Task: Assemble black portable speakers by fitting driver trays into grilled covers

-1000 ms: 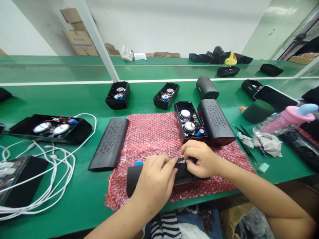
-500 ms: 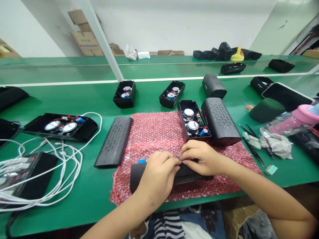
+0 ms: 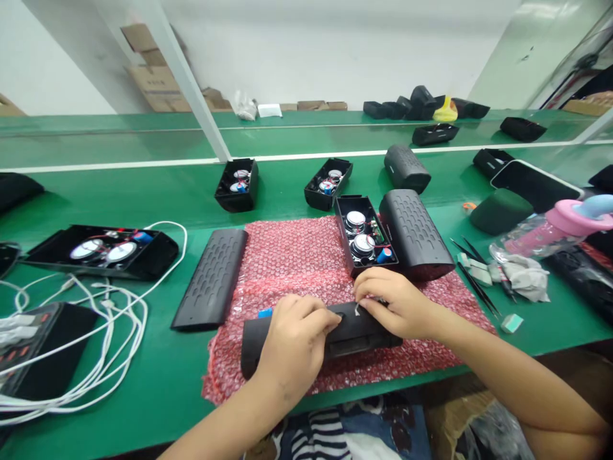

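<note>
A black speaker housing [image 3: 354, 333] lies lengthwise on the red bubble wrap [image 3: 287, 249] in front of me. My left hand [image 3: 299, 338] is closed over its left half, fingertips on the upper face. On the right, my right hand [image 3: 395, 303] pinches a small whitish bit [image 3: 357, 310] at that same face; its kind is too small to make out. A blue part [image 3: 265, 313] peeks out behind the housing. Just beyond my right hand, an open speaker shell [image 3: 364, 236] shows two round drivers, wires and a blue cylinder, beside a closed dimpled speaker [image 3: 416, 235].
A dimpled black cover [image 3: 211, 278] lies left of the wrap. Farther left are tangled white cables [image 3: 119, 332] and another open speaker shell [image 3: 108, 252]. Tweezers [image 3: 476, 287], a crumpled tissue [image 3: 527, 278] and a pink-lidded bottle [image 3: 555, 230] lie right. More shells stand behind.
My fingertips, close together before, have drawn apart, the right hand shifting right along the housing. A small whitish bit now shows at the right fingertips. The whole view has shifted slightly.
</note>
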A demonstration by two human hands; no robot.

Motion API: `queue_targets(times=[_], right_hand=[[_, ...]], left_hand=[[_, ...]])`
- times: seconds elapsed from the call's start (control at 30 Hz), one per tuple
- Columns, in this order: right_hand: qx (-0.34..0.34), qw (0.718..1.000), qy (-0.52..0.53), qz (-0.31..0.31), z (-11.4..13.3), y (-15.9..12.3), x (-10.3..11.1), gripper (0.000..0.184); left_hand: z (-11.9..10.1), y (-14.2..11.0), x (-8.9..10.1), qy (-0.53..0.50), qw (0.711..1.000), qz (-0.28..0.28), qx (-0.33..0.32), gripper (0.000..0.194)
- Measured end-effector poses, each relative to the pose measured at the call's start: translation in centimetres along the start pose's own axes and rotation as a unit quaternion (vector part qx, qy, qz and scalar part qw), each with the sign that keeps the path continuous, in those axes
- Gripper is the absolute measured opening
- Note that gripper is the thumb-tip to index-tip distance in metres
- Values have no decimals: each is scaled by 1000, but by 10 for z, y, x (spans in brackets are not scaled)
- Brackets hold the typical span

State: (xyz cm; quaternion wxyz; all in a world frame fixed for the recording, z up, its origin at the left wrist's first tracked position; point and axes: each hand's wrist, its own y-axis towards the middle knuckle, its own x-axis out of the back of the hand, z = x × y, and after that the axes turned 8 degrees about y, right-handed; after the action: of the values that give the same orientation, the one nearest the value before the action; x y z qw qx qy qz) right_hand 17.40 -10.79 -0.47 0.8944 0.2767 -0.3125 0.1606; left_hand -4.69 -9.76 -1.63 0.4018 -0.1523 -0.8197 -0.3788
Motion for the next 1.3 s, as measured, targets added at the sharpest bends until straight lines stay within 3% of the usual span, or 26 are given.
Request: queue_targets(times=[0.27,0.37,0.5,0.63,0.77,0.9,1.03,1.1,1.17,1.23,1.3], right_hand=[[-47,995,43,-72,0,-17,-2,9],[-71,988,60,-121,0,-18,-7,10],[-113,974,69,-186,-1,-22,-8,9],[-141,965,37,-216,1,-38,4,8],[-165,969,-21,-185,5,-76,30,8],[-244,960,-50,-131,3,-126,56,12],[-348,936,19,44,5,-162,63,18],[-379,913,70,133,13,-171,55,22],[-387,898,109,178,19,-176,44,24],[-376,904,137,149,23,-184,35,24],[-385,912,139,17,24,-197,33,25]], left_hand=[[0,7,2,30,994,96,31,22],[2,7,1,54,995,89,-1,32],[2,7,-1,42,996,76,-11,29],[4,10,6,12,992,122,14,25],[12,18,21,-12,977,207,44,29],[19,34,35,6,943,315,105,35],[20,51,37,6,883,452,127,35],[21,57,33,15,868,478,134,37],[24,62,28,23,859,492,140,41],[30,66,22,15,850,507,145,46],[36,68,17,-29,830,530,168,50]])
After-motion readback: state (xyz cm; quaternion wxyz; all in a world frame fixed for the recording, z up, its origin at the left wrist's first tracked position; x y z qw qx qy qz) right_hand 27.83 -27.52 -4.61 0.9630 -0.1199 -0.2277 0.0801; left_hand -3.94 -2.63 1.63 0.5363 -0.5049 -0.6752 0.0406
